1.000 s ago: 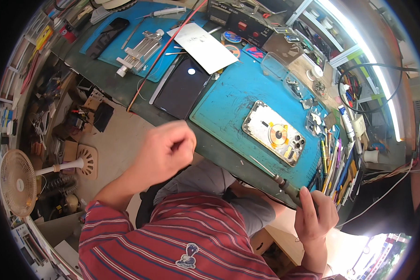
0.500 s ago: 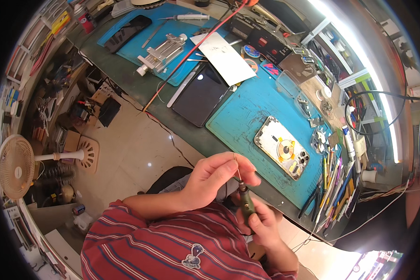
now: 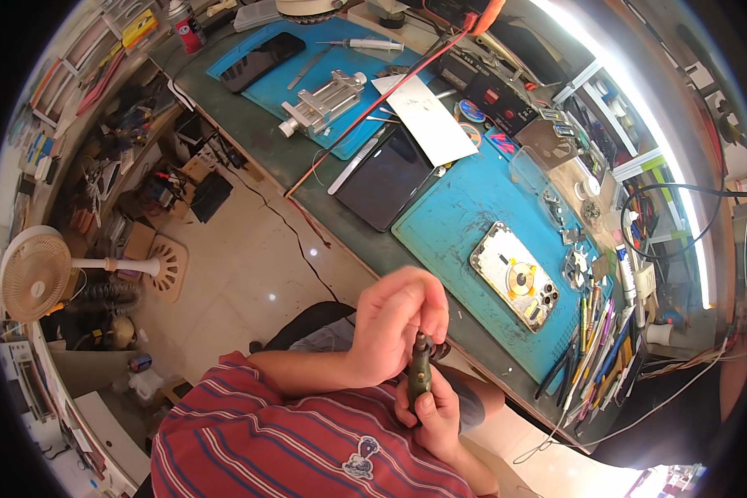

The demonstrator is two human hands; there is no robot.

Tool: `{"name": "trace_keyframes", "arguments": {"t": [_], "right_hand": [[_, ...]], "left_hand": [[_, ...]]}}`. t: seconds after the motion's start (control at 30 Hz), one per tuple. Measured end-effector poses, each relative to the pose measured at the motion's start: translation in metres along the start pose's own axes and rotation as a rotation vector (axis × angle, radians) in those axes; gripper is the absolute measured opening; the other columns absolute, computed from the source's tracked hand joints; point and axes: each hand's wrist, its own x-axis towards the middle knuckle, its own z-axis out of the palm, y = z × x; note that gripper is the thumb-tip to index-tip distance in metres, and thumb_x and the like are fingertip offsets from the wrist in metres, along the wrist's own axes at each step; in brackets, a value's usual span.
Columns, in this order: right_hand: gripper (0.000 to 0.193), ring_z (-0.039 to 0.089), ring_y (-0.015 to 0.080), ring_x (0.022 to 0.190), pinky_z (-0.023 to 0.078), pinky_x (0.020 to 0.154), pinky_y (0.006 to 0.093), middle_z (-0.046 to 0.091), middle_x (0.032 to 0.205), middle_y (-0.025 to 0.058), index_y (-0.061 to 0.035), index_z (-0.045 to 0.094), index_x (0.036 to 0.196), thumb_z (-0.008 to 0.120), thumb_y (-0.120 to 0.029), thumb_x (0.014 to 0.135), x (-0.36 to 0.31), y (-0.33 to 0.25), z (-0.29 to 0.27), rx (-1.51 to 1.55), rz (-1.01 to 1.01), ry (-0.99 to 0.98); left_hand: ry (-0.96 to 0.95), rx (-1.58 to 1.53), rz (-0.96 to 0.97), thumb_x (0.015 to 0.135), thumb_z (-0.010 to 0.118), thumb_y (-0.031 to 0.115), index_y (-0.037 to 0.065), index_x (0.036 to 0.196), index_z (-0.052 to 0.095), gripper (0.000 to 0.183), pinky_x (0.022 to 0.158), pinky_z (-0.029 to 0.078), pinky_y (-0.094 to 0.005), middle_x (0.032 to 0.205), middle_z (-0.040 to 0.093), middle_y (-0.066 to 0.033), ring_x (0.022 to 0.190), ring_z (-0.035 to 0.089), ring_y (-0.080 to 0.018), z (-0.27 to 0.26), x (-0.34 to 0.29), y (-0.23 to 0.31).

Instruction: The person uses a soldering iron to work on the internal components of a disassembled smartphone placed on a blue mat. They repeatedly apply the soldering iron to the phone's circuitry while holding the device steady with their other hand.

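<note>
My right hand [image 3: 436, 409] grips the dark green body of a slim handheld tool [image 3: 420, 380], probably a small rotary grinder. Its narrow dark tip points up, away from me. Around that tip my left hand [image 3: 398, 324] is closed, the fingers curled and slightly blurred. What the left fingertips pinch is hidden behind them. Both hands are held over my lap, just off the bench's near edge. Beyond them on the blue mat [image 3: 440, 207] lies a phone with its back off [image 3: 491, 251], showing a round copper-coloured coil and several camera lenses.
A black tablet-like slab [image 3: 382, 184] lies left of a white card [image 3: 423, 116]. Farther back are a metal clamp fixture [image 3: 324, 104], a dark phone [image 3: 261, 62] and a syringe [image 3: 365, 44]. Pens and tools crowd the right [image 3: 593, 349]. A fan [image 3: 37, 274] stands left.
The thin metal rod at the tool's tip, visible earlier between my left fingers, is now covered by them. The tool stands more upright, and my right hand has come left. The view has shifted slightly.
</note>
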Motion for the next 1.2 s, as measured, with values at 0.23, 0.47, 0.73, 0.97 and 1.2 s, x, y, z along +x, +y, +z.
{"name": "trace_keyframes", "arguments": {"t": [0.23,0.47,0.73,0.97,1.2], "right_hand": [[0.064,0.044,0.0086,0.066,0.037,0.061,0.0238,0.057,0.087,0.0050,-0.0007,0.043,0.163,0.061,-0.037,0.114,-0.005,-0.002,-0.007,0.004,-0.107,0.070],[0.072,0.063,0.0166,0.081,0.053,0.073,0.0324,0.067,0.100,0.0090,-0.0018,0.047,0.163,0.078,-0.023,0.102,-0.013,-0.062,-0.035,-0.765,-0.248,0.299],[0.060,0.069,0.0268,0.076,0.055,0.065,0.0371,0.068,0.106,0.0101,-0.0145,0.068,0.149,0.079,-0.002,0.092,0.015,-0.139,-0.047,-1.747,-0.280,0.542],[0.058,0.068,0.0272,0.078,0.054,0.067,0.0370,0.068,0.104,0.0122,-0.0104,0.070,0.145,0.079,0.003,0.089,0.028,-0.146,-0.042,-1.758,-0.240,0.504],[0.058,0.070,0.0277,0.079,0.055,0.066,0.0376,0.070,0.107,0.0126,-0.0098,0.071,0.143,0.079,0.005,0.088,0.031,-0.147,-0.040,-1.723,-0.230,0.479]], "left_hand": [[-0.182,-0.014,0.432,0.117,0.043,0.018,-0.001,0.098,0.063,0.033,0.057,0.044,-0.0315,0.071,0.059,-0.0081,0.061,0.054,-0.0157,-0.029,0.032,0.036],[-0.098,1.243,0.892,0.081,0.060,-0.007,0.003,0.095,0.078,0.025,0.069,0.050,-0.0350,0.079,0.070,-0.0071,0.068,0.066,-0.0239,-0.072,0.025,0.028],[-0.447,1.351,0.707,0.093,0.076,0.013,0.005,0.112,0.078,0.021,0.079,0.052,-0.0390,0.097,0.075,-0.0037,0.084,0.070,-0.0247,-0.039,0.048,0.011],[-0.383,1.613,0.567,0.089,0.080,0.013,0.006,0.131,0.073,0.043,0.103,0.046,-0.0458,0.131,0.070,-0.0064,0.116,0.065,-0.0282,-0.018,0.059,-0.014],[-0.406,1.625,0.581,0.086,0.081,0.014,0.006,0.131,0.074,0.046,0.105,0.044,-0.0447,0.134,0.073,-0.0052,0.120,0.064,-0.0260,-0.023,0.059,-0.016]]}}
